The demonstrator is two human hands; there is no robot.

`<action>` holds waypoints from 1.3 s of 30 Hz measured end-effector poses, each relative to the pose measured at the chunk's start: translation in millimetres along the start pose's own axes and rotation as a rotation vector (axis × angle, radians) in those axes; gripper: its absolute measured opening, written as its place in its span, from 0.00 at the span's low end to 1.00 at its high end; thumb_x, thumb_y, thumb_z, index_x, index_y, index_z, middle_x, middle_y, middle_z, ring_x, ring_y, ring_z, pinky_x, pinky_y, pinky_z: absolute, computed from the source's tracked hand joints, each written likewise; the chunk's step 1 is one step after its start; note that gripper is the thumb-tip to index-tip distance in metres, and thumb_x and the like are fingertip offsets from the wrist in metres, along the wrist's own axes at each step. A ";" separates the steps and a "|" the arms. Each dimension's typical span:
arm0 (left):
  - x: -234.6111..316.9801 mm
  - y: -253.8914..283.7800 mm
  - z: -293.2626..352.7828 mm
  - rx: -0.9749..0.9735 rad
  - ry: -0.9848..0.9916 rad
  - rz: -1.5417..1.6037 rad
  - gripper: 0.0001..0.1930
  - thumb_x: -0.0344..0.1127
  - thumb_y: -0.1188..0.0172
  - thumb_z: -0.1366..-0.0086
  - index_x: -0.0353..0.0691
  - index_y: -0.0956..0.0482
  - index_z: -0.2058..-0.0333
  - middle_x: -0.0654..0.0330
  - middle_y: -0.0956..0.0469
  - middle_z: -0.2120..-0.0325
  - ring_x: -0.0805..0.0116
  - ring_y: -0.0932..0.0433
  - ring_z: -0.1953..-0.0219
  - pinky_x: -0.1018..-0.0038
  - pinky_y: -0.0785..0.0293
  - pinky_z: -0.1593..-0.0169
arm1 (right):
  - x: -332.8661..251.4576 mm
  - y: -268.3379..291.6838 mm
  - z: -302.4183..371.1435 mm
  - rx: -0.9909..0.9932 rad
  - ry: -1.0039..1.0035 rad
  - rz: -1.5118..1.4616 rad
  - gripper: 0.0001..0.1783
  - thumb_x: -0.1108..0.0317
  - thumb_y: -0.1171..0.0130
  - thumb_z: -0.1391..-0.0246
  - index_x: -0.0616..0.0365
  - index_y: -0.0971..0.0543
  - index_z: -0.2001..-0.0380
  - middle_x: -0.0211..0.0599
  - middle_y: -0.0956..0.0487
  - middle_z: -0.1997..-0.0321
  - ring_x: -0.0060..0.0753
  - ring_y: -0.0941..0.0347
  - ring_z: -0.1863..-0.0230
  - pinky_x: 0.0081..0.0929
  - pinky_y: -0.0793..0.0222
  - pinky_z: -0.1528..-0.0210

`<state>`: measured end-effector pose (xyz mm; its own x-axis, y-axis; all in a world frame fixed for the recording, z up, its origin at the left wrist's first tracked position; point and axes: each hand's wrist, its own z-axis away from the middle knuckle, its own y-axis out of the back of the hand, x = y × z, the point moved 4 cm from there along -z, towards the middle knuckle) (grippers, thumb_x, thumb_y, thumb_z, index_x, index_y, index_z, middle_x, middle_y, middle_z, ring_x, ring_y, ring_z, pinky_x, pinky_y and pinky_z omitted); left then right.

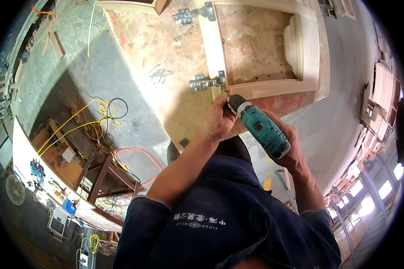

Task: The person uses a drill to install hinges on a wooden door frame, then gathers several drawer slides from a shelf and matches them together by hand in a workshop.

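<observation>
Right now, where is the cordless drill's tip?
In the head view, centre: the teal cordless drill, in the right hand, points at the lower metal hinge, steadied by the left hand.

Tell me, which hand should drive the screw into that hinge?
Probably the right hand: it grips the teal drill, whose tip points at the metal hinge. The left hand only steadies the drill's front end.

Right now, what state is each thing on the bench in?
Cordless drill: gripped in right hand, bit aimed at the near hinge.
Left hand: steadying the drill's tip.
Near hinge: lying at the cabinet door's edge.
Far hinge: at the same edge.
Cabinet door: lying flat on workbench.
</observation>
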<state>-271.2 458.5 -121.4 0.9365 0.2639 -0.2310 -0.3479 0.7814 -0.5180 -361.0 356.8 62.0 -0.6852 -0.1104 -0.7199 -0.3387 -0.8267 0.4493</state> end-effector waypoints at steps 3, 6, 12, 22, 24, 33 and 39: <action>1.3 1.1 -1.5 -0.004 0.003 0.000 0.09 0.34 0.49 0.24 0.36 0.24 0.53 0.63 0.22 0.66 0.72 0.22 0.65 0.75 0.20 0.58 | -3.0 0.2 -2.1 -0.037 -0.023 0.016 0.30 0.74 0.33 0.50 0.53 0.25 0.42 0.45 0.17 0.58 0.44 0.17 0.58 0.27 0.24 0.54; 0.7 2.1 -2.4 -0.022 0.010 0.010 0.10 0.34 0.49 0.24 0.36 0.24 0.53 0.62 0.22 0.66 0.71 0.22 0.64 0.74 0.21 0.59 | -3.6 1.2 -2.9 -0.027 -0.024 0.082 0.30 0.75 0.32 0.51 0.52 0.25 0.43 0.46 0.17 0.58 0.48 0.17 0.57 0.28 0.23 0.55; 0.8 6.3 -4.8 -0.091 0.023 0.024 0.10 0.34 0.50 0.24 0.36 0.24 0.53 0.61 0.21 0.65 0.70 0.21 0.63 0.73 0.21 0.59 | -16.9 3.7 -11.4 -0.039 0.001 0.124 0.29 0.74 0.32 0.51 0.52 0.25 0.43 0.48 0.17 0.60 0.52 0.18 0.57 0.30 0.23 0.57; 1.0 11.7 -12.3 -0.156 0.067 0.062 0.10 0.34 0.49 0.25 0.35 0.24 0.53 0.58 0.20 0.61 0.65 0.20 0.58 0.68 0.20 0.51 | -44.9 0.4 -21.5 -0.087 -0.083 0.177 0.28 0.71 0.32 0.53 0.51 0.25 0.45 0.50 0.18 0.60 0.57 0.20 0.57 0.37 0.23 0.57; 1.3 15.1 -14.4 -0.152 0.066 0.068 0.10 0.34 0.49 0.25 0.34 0.25 0.53 0.58 0.20 0.60 0.66 0.20 0.58 0.68 0.20 0.51 | -51.1 -0.7 -25.1 -0.095 -0.097 0.202 0.28 0.71 0.32 0.53 0.51 0.25 0.45 0.50 0.18 0.60 0.58 0.21 0.56 0.38 0.23 0.57; 0.0 22.9 -23.1 -0.159 0.077 0.091 0.10 0.32 0.47 0.26 0.33 0.24 0.53 0.56 0.21 0.57 0.67 0.21 0.55 0.72 0.20 0.51 | -60.6 -3.5 -31.7 -0.110 -0.059 0.333 0.28 0.70 0.34 0.54 0.51 0.25 0.46 0.50 0.18 0.60 0.59 0.22 0.58 0.44 0.25 0.58; -1.2 20.4 -21.7 -0.153 0.072 0.085 0.10 0.32 0.48 0.25 0.33 0.23 0.54 0.57 0.20 0.58 0.68 0.20 0.57 0.72 0.20 0.50 | -63.0 -3.7 -33.8 -0.084 -0.026 0.319 0.27 0.70 0.35 0.54 0.52 0.24 0.46 0.51 0.18 0.60 0.59 0.22 0.56 0.44 0.26 0.57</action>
<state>-280.4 461.9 -149.5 0.8998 0.2797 -0.3348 -0.4334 0.6612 -0.6123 -294.8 348.2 87.8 -0.7647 -0.3577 -0.5360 -0.0507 -0.7958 0.6035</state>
